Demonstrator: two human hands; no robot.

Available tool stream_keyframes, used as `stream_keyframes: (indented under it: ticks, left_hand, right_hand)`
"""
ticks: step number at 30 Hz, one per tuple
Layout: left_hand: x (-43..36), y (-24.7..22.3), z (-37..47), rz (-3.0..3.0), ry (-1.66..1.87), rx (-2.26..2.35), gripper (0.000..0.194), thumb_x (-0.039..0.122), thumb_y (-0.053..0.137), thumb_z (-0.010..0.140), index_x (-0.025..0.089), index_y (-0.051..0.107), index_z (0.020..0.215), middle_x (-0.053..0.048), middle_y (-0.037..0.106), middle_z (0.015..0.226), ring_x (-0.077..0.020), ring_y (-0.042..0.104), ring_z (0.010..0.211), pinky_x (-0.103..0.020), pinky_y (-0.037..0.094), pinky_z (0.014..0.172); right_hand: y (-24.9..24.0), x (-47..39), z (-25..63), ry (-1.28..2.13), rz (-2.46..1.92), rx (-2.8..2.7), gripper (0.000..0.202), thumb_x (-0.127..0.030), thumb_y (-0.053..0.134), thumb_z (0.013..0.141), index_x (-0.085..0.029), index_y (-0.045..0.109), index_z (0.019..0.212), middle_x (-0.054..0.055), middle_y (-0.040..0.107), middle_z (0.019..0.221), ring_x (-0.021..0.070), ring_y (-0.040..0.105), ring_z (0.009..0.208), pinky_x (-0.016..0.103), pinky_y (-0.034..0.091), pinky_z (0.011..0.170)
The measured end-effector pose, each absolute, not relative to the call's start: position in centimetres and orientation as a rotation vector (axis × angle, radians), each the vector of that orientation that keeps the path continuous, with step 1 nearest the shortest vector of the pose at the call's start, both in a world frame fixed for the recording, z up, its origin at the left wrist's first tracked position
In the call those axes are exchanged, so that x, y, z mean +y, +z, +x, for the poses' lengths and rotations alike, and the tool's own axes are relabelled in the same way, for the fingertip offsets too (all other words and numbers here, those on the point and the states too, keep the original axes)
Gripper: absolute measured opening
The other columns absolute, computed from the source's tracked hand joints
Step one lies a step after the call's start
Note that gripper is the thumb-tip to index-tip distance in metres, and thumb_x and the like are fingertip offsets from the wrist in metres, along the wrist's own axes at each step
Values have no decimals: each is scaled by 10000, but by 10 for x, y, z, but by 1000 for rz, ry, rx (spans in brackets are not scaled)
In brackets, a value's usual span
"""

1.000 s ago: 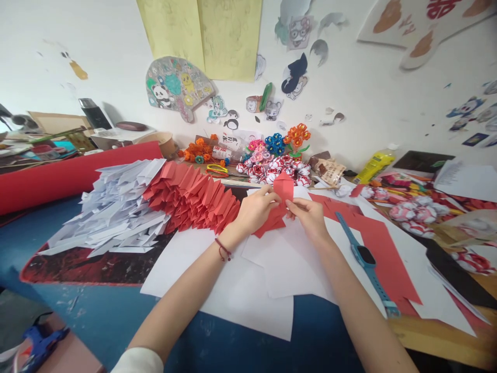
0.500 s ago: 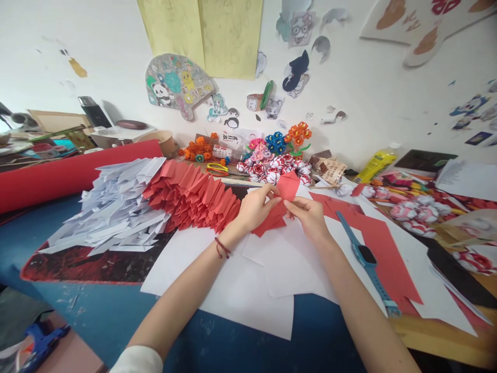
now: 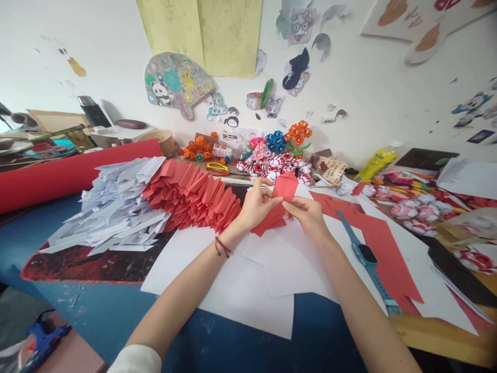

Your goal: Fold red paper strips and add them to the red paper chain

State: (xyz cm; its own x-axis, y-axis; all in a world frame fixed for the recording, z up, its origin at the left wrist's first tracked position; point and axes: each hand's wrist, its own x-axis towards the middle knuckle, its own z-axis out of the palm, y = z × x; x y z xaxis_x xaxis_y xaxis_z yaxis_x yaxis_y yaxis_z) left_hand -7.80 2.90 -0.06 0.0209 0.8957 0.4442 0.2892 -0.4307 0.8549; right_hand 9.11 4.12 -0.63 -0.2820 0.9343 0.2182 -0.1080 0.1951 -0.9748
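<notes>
A small folded piece of red paper is held up between both hands. My left hand pinches its lower left edge with the thumb, the fingers bent behind. At its lower right edge, my right hand grips it between thumb and fingertips. More red paper lies just beneath the hands, on white sheets. Left of them runs a long row of folded red pieces, and beyond it a heap of folded white pieces.
A blue smartwatch lies on red sheets at the right. Behind are paper flowers and a yellow bottle. A red roll stretches across the left; a blue glue gun sits lower left.
The held red paper has shifted slightly left and tilted a little. My left fingers have moved slightly up and left along its edge; my right hand has barely moved.
</notes>
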Motion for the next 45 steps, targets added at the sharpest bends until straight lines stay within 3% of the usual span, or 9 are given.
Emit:
stream_keyframes:
  ticks: [10, 18, 20, 24, 34, 45]
  left_hand:
    - [25, 2, -76, 1762, 1410, 1203, 376, 356, 680, 810, 216, 415, 1036, 95, 521, 638, -66, 426, 533, -195, 324, 584]
    - [25, 3, -75, 1638, 1402, 1084, 310, 399, 642, 840, 188, 505, 1021, 14, 653, 728, -117, 600, 694, -217, 422, 668]
    - [25, 5, -76, 1700, 1372, 1135, 242, 402, 621, 852, 168, 582, 893, -4, 653, 730, -115, 580, 686, -217, 412, 652]
    - [25, 6, -76, 1798, 1362, 1208, 288, 402, 612, 853, 151, 601, 713, 11, 595, 661, -93, 485, 608, -214, 362, 592]
    - [26, 6, -80, 1854, 1307, 1250, 366, 500, 616, 819, 153, 601, 703, 15, 579, 658, -92, 430, 596, -221, 318, 571]
    - [25, 5, -79, 1813, 1329, 1193, 320, 459, 605, 837, 150, 609, 753, 4, 589, 676, -97, 458, 605, -215, 348, 581]
  right_hand:
    - [-6, 40, 92, 1317, -858, -1477, 249, -380, 782, 722, -148, 731, 797, 21, 653, 602, 129, 549, 505, 281, 416, 493]
    - [-10, 44, 93, 1237, -854, -1454, 249, -390, 757, 743, -162, 736, 840, 2, 616, 545, 126, 519, 488, 279, 401, 492]
    - [-10, 44, 93, 1214, -856, -1446, 249, -388, 759, 739, -163, 737, 843, 2, 616, 547, 126, 516, 486, 279, 395, 490]
    - [-9, 44, 93, 1209, -855, -1449, 222, -372, 757, 745, -163, 729, 815, 3, 616, 540, 127, 519, 485, 278, 392, 492]
    - [-11, 46, 94, 1270, -849, -1441, 266, -399, 772, 725, -151, 730, 812, 18, 629, 552, 141, 534, 500, 287, 395, 497]
    - [-8, 44, 95, 1257, -818, -1436, 201, -357, 766, 745, -163, 739, 795, 9, 611, 569, 126, 509, 507, 280, 379, 498]
